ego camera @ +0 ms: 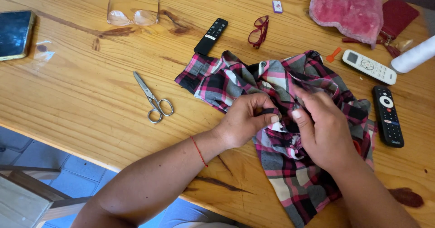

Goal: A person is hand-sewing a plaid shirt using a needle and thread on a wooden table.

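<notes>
A plaid shirt [253, 81] in pink, black, grey and white lies crumpled on the wooden table [81, 96]. My left hand [244, 119] pinches a fold of the shirt between thumb and fingers near its middle. My right hand [324, 128] rests on the cloth just to the right, fingers curled into the same fold. A thin red string circles my left wrist. What lies inside the pinched fold is hidden.
Steel scissors [153, 99] lie left of the shirt. Clear glasses [132, 16], red glasses [259, 30], black remotes [211, 36] [388, 115], a white remote [369, 66], a phone [14, 33], pink fluffy fabric [349, 8] and a white thread spool [414, 55] surround it.
</notes>
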